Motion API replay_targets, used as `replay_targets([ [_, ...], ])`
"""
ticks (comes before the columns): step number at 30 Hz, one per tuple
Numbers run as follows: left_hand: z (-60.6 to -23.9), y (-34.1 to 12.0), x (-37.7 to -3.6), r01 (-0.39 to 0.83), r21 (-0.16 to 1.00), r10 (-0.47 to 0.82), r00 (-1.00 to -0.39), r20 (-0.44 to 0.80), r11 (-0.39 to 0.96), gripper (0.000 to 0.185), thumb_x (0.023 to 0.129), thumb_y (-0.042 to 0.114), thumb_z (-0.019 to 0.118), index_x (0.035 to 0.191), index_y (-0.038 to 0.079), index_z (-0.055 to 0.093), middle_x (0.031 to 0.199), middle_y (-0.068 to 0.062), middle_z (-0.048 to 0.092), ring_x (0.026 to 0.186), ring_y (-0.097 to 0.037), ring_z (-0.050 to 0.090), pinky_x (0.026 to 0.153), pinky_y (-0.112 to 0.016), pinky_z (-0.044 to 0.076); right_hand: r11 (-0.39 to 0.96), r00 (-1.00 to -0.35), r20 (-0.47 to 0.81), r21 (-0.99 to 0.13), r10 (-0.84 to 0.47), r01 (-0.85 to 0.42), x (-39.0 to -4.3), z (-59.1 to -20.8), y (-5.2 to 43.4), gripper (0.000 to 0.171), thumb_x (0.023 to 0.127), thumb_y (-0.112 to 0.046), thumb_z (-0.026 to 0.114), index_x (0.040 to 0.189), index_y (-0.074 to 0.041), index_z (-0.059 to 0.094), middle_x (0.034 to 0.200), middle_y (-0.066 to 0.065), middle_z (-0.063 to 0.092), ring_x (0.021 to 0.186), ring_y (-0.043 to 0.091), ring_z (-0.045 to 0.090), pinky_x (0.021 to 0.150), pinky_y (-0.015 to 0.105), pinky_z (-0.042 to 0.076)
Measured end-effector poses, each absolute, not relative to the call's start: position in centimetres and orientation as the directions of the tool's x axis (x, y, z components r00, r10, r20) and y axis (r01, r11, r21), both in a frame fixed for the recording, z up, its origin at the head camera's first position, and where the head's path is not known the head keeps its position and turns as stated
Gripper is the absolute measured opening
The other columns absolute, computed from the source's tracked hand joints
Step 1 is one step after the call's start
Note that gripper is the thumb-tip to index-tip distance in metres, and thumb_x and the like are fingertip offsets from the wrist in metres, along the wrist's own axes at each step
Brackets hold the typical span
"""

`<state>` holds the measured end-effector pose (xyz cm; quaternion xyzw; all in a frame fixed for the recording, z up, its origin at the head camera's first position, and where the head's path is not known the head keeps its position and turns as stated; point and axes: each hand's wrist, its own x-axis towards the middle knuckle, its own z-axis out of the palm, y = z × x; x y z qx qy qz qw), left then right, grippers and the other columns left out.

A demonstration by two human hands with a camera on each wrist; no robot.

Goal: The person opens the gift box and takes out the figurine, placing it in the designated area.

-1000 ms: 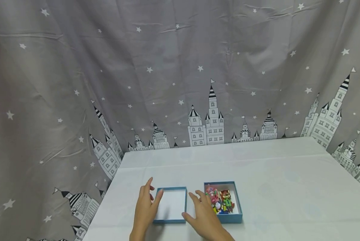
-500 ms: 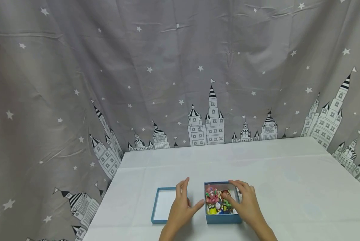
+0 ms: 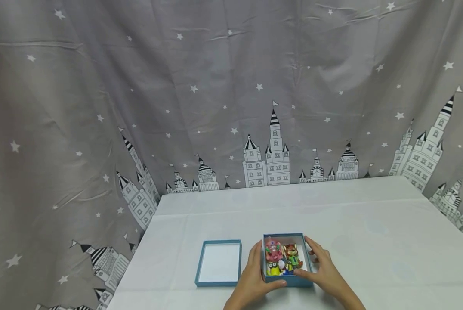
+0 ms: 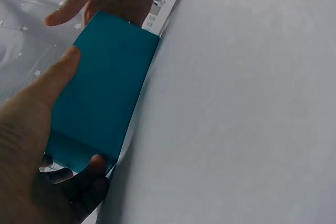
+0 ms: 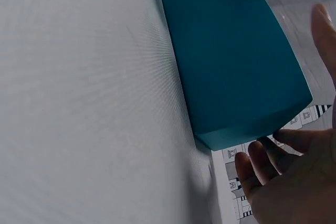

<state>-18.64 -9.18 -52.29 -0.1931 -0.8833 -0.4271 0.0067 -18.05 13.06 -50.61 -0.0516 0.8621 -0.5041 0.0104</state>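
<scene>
So both sets of fingers are wrapped around the little blue box (image 3: 287, 280) right now. The left hand (image 3: 254, 280) has its fingers running up the box's left wall and its thumb hooked along the near wall. The right hand (image 3: 324, 273) does the same thing mirrored, fingers curled on the right wall and thumb on the near edge. That makes it a proper two-handed grip, with nothing loose or hovering. The left wrist view shows a teal side of the box (image 4: 102, 85) pinched between thumb and fingers, and the right wrist view shows the box (image 5: 236, 56) with fingertips curled just beside its corner.

The box sits on the white bench (image 3: 371, 241), near the front edge and roughly in the middle. Inside it is a jumble of small cartoon figures (image 3: 279, 258), including a pink one, an orange fox-looking one and a yellow one. Just beside it on the left, not touching, the matching blue lid (image 3: 220, 262) lies with its white inside facing up. Behind everything hangs a grey curtain (image 3: 216, 107) with stars and castles.
</scene>
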Motion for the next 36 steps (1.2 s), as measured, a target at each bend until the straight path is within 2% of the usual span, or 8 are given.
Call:
replay_targets([
  [4,-52.6,-8.8,-18.6,0.333,0.777,0.320,-0.930,0.179,0.534,0.109,0.070,0.054,0.073,0.148,0.009,0.011,0.146,-0.014,0.023,0.125,-0.032,0.037,0.097,-0.050,0.036,0.468,-0.988,0.031,-0.878,-0.150,-0.099,-17.9,-51.1,13.2,0.105,0.067,-0.031,0.082,0.148,-0.009,0.017,0.144,0.018,0.026,0.113,0.033,0.034,0.087,0.053,0.041],
  [8,-52.9,-8.6,-18.6,0.322,0.789,0.308,-0.935,0.177,0.524,0.106,0.072,0.054,0.072,0.147,0.008,0.012,0.145,-0.014,0.025,0.125,-0.032,0.037,0.098,-0.050,0.034,0.464,-0.985,0.041,-0.878,-0.169,-0.117,-17.9,-51.3,13.2,0.110,0.065,-0.033,0.083,0.148,-0.008,0.015,0.148,0.018,0.019,0.116,0.033,0.032,0.092,0.052,0.038],
  [16,-53.1,-8.6,-18.7,0.320,0.797,0.294,-0.937,0.188,0.512,0.103,0.073,0.052,0.072,0.147,0.010,0.015,0.143,-0.011,0.028,0.125,-0.029,0.038,0.098,-0.049,0.035,0.447,-0.985,0.062,-0.885,-0.160,-0.128,-17.8,-51.4,13.5,0.106,0.065,-0.032,0.083,0.147,-0.009,0.020,0.147,0.017,0.024,0.116,0.029,0.035,0.091,0.045,0.039],
  [22,-53.1,-8.6,-18.7,0.319,0.802,0.295,-0.937,0.187,0.505,0.103,0.073,0.052,0.072,0.147,0.010,0.015,0.143,-0.011,0.028,0.125,-0.029,0.038,0.099,-0.048,0.034,0.449,-0.984,0.062,-0.883,-0.168,-0.133,-18.0,-51.6,13.8,0.103,0.066,-0.031,0.083,0.146,-0.010,0.021,0.145,0.017,0.026,0.114,0.030,0.037,0.092,0.045,0.039],
  [31,-53.3,-8.7,-18.6,0.303,0.810,0.284,-0.942,0.177,0.503,0.103,0.072,0.051,0.073,0.147,0.012,0.014,0.142,-0.010,0.029,0.123,-0.028,0.039,0.098,-0.048,0.036,0.403,-0.986,0.080,-0.905,-0.143,-0.132,-19.0,-51.3,14.3,0.080,0.075,-0.027,0.077,0.141,-0.012,0.036,0.133,0.010,0.042,0.103,0.022,0.045,0.087,0.039,0.044],
  [36,-53.4,-8.6,-18.7,0.292,0.811,0.283,-0.945,0.164,0.507,0.104,0.072,0.053,0.072,0.147,0.011,0.014,0.142,-0.011,0.029,0.123,-0.027,0.039,0.098,-0.047,0.035,0.417,-0.980,0.158,-0.888,-0.119,-0.194,-20.3,-50.8,14.7,0.071,0.076,-0.026,0.076,0.137,-0.011,0.042,0.123,0.008,0.050,0.098,0.020,0.047,0.083,0.036,0.045],
])
